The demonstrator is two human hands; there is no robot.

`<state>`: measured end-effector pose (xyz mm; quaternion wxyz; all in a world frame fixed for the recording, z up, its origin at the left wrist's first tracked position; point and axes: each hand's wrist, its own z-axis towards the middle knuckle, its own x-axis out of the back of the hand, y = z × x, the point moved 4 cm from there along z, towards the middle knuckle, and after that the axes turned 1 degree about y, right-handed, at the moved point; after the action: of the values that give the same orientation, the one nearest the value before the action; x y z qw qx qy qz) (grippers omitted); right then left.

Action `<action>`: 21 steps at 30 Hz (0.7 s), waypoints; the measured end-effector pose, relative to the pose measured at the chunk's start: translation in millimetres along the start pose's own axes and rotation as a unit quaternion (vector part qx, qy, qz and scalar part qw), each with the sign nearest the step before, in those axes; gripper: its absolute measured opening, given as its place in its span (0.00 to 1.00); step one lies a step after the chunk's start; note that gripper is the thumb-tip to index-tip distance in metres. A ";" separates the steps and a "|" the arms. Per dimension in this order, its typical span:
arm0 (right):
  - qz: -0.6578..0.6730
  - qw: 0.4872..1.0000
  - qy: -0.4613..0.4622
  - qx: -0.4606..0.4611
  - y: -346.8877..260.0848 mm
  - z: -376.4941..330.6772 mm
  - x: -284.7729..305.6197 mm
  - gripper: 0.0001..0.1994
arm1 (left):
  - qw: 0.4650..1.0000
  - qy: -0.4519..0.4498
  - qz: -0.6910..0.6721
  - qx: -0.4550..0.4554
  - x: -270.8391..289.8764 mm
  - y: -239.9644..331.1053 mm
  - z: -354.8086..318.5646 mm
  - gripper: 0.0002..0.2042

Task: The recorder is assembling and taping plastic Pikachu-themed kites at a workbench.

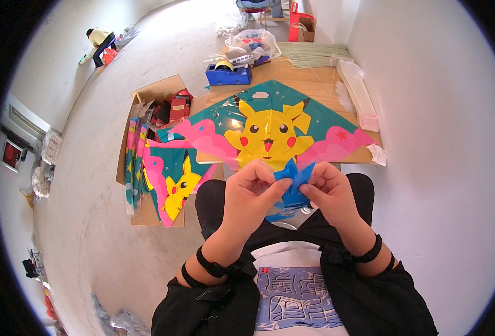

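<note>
My left hand (253, 189) and my right hand (330, 190) are raised in front of my lap, close together. Both pinch a crumpled bundle of thin blue plastic film (295, 185) between thumb and fingers. Its pointed ends stick up between the hands, and more blue pieces hang just below. Just beyond them a kite (269, 126) lies spread on the wooden table, its near edge partly hidden by my hands. It is green and pink with a yellow cartoon animal on it.
A blue tape dispenser (228, 75) stands at the table's back left, near a white plastic bag (253, 42). Thin pale sticks (309, 54) lie at the back. Left of the table, a cardboard box (160, 89) holds red packets and folded kites (174, 185). A white wall (438, 140) rises on the right.
</note>
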<state>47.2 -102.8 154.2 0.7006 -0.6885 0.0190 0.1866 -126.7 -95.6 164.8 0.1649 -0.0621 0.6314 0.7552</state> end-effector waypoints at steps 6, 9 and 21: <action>-0.035 0.999 0.007 -0.009 9.8 -1.0 8.9 0.08 | 0.999 -0.014 -0.033 -0.032 0.0 2.9 -0.4 0.06; -0.039 0.998 0.040 -0.029 12.0 -1.0 16.4 0.07 | 0.997 0.026 -0.073 -0.008 -3.3 9.4 -0.2 0.04; -0.026 0.996 -0.062 0.063 2.8 -5.2 21.6 0.07 | 0.995 0.096 0.019 -0.031 14.1 8.7 3.3 0.09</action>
<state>67.7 -102.7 145.1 0.7473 -0.6300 -0.0302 0.2093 -142.4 -91.2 169.3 0.0876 -0.1275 0.6215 0.7680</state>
